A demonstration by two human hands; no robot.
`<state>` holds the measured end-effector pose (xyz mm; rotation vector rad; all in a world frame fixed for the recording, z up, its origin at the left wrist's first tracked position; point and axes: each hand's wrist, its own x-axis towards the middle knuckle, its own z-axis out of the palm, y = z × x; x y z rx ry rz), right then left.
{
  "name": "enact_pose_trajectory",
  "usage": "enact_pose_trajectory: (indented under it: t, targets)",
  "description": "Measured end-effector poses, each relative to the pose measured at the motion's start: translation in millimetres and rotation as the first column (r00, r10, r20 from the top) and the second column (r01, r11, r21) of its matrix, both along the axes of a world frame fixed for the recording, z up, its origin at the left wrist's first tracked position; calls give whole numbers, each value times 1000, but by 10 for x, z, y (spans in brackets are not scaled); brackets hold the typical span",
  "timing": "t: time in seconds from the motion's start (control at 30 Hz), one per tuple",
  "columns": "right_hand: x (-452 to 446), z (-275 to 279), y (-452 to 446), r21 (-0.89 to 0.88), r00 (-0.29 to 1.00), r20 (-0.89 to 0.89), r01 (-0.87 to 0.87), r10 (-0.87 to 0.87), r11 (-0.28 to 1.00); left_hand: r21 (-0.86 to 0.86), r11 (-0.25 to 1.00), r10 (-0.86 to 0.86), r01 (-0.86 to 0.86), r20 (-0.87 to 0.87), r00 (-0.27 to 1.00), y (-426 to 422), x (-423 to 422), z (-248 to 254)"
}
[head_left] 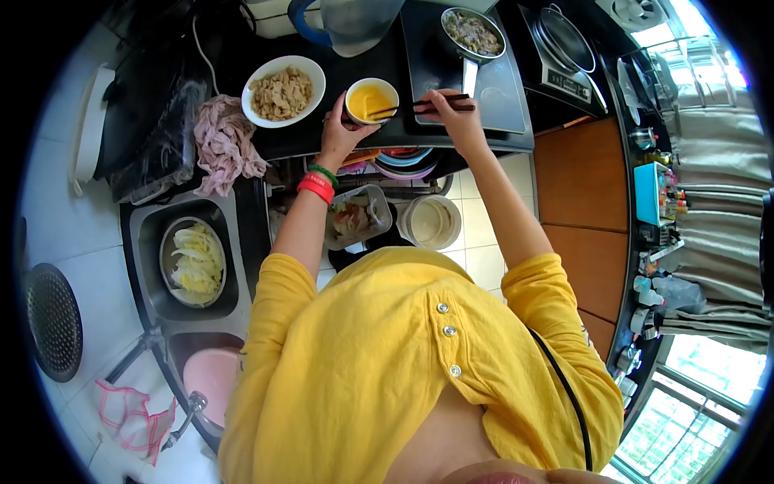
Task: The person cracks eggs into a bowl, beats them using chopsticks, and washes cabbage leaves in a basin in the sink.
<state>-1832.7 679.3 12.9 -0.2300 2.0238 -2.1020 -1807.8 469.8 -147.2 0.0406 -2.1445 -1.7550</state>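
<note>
My left hand is closed round the near left side of a small white bowl at the counter's front edge. Yellow beaten egg fills part of the bowl. My right hand grips a pair of dark chopsticks, whose tips reach into the egg at the bowl's right side. To the left of the bowl stands a white plate of pale, cut food pieces, possibly meat. A small pan with chopped food sits beyond my right hand, its handle pointing toward me.
A crumpled pink cloth lies left of the plate. In the sink is a metal bowl of cabbage leaves. A jug stands at the back. Below the counter are a plastic container and a round tub.
</note>
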Motion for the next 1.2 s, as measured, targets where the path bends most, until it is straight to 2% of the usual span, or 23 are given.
enact_pose_trajectory:
  t: [0.03, 0.1, 0.17, 0.2, 0.23, 0.43, 0.53, 0.67, 0.73, 0.77, 0.83, 0.9, 0.97, 1.17, 1.2]
  targets:
    - [36, 106, -8, 1, 1000, 1, -4, 4, 1000, 18, 1000, -10, 9, 31, 999, 13, 40, 26]
    - [91, 356, -25, 12, 965, -259, 40, -36, 999, 38, 999, -16, 14, 63, 998, 19, 55, 70]
    - [132, 527, -77, 40, 953, -301, 45, -31, 998, -37, 999, 9, -8, 18, 1000, 11, 15, 111]
    - [130, 547, -79, 97, 930, -365, 72, -32, 993, 73, 997, -39, 35, 48, 998, 6, 45, 195]
    - [128, 557, -76, 151, 903, -428, 103, -29, 983, 73, 997, -38, 35, 47, 998, 3, 44, 193]
    - [98, 615, -9, 166, 898, -439, 124, -39, 978, 54, 998, -20, 15, 90, 996, -2, -1, 40]
    - [86, 654, -14, 221, 904, -427, 141, -34, 965, -27, 999, 20, -18, 96, 995, -3, -12, 16]
    - [1, 474, -106, 176, 896, -441, 138, -47, 975, -23, 999, 25, -23, 92, 995, -5, 13, 24]
    - [-58, 379, -141, 308, 944, -331, 116, -8, 944, -31, 999, 29, -27, 92, 995, 0, 30, 19]
    - [-70, 350, -111, 308, 943, -333, 116, -7, 944, 20, 1000, 11, -13, 90, 996, 17, 44, 13]
    - [-67, 389, -63, 204, 951, -282, 189, -127, 961, 71, 997, -4, -2, 85, 996, 18, 44, -15]
    - [-98, 408, -77, 199, 942, -312, 190, -122, 961, -58, 998, 31, -29, 37, 999, -2, 13, -30]
    - [-160, 397, -156, 361, 927, -371, 201, -57, 910, -13, 999, 40, -39, 74, 996, -25, -14, -41]
    - [-72, 429, -67, 286, 938, -345, 94, 11, 954, -89, 994, 60, -57, 32, 998, -3, 42, -94]
    - [-75, 433, -56, 249, 940, -339, 57, 32, 967, 14, 1000, 26, -27, 52, 998, -2, 77, -70]
